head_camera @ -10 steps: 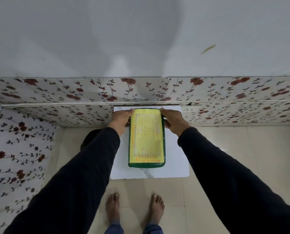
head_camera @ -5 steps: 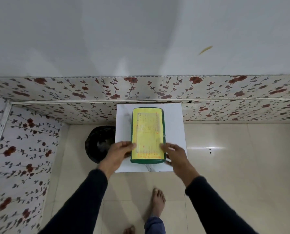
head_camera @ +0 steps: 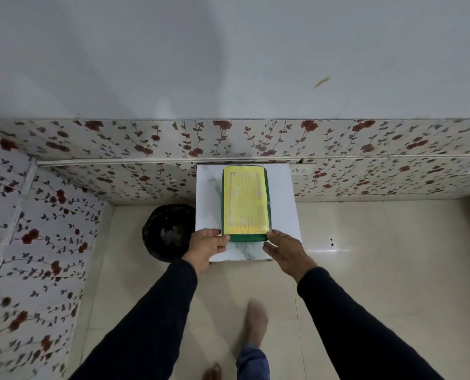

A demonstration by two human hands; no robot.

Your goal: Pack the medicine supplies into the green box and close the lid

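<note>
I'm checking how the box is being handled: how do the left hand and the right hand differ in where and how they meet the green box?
The left hand sits at the near left corner of the green box with the yellow lid, thumb against its edge; the right hand sits at the near right corner. The left hand's fingers curl under; the right hand's are spread flatter. Both touch only the box's near end, on the white marble-patterned table.

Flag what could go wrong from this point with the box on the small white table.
1. The green box has its near end close to the front edge of the small white table; a tug from the left hand or right hand at its near corners might slide it off.
2. The person seems mid-step: a foot is blurred, so a bump against the table is possible.
</note>
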